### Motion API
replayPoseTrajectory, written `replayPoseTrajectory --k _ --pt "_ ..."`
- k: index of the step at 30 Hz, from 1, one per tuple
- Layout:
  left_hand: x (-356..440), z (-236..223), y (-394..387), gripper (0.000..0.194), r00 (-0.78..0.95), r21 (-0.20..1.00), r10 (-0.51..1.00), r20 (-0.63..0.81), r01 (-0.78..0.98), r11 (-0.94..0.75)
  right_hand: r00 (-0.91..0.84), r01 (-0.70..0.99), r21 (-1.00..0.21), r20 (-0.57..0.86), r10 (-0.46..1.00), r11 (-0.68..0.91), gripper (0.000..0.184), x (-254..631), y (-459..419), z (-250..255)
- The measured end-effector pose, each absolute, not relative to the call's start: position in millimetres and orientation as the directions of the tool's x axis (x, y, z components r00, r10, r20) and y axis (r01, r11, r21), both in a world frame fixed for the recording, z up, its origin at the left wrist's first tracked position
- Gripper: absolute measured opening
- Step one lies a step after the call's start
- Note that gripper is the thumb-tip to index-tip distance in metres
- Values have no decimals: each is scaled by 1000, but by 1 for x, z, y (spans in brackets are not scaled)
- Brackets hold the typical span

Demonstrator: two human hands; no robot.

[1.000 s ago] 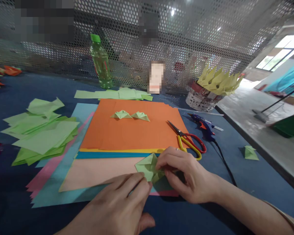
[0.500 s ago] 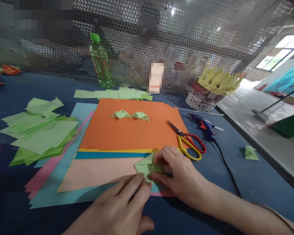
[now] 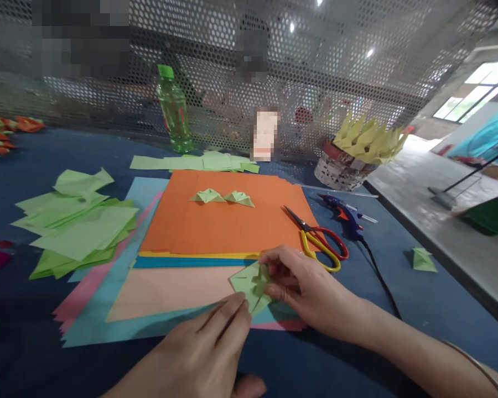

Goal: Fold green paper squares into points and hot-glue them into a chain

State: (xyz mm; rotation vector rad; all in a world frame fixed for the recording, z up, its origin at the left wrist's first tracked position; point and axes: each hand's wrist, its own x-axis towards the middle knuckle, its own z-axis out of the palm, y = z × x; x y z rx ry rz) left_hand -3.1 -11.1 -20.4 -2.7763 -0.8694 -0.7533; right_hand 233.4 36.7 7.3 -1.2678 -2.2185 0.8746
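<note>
A light green folded paper [image 3: 249, 284] lies on the stacked sheets in front of me, with creases and raised flaps on its face. My right hand [image 3: 302, 282] pinches its right side between thumb and curled fingers. The fingertips of my left hand [image 3: 216, 337] rest flat against its lower left edge, with the thumb apart below. Beyond my hands, two small folded green paper pieces [image 3: 208, 196] sit on the orange paper [image 3: 216, 226]. Scissors [image 3: 315, 235] with one red and one yellow handle lie partly on the orange paper, just past my right hand.
Loose green sheets [image 3: 83, 226] are piled at left, green strips [image 3: 170, 162] behind. A green bottle [image 3: 173, 113] stands by the perforated metal panel [image 3: 216, 72]. At right are a blue glue gun [image 3: 348, 218], a yellow-spiked paper basket [image 3: 344, 163] and another folded green piece [image 3: 423, 260].
My right fingers have drawn back slightly to the paper's right edge, so more of its creased face shows. My left hand stays at its lower edge. The view has shifted a little.
</note>
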Motion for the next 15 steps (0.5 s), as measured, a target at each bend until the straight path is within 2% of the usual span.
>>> replayPoseTrajectory --k 3,6,10,12,15 --pt "-2 -15 -11 43 691 45 507 515 569 -821 -586 511 -724 101 804 464 20 238 45 13" --pt "2 -9 -8 50 652 74 517 554 580 -811 -664 481 -678 133 736 556 35 240 51 16" --pt "5 -8 -5 55 682 21 486 547 569 -822 -730 508 -564 120 673 651 55 240 52 15" --pt "4 -10 -5 56 683 16 483 548 568 -823 -739 519 -514 134 661 683 49 239 53 14" --pt "3 -12 -4 53 671 17 469 574 563 -826 -716 533 -494 169 677 687 27 239 54 13"
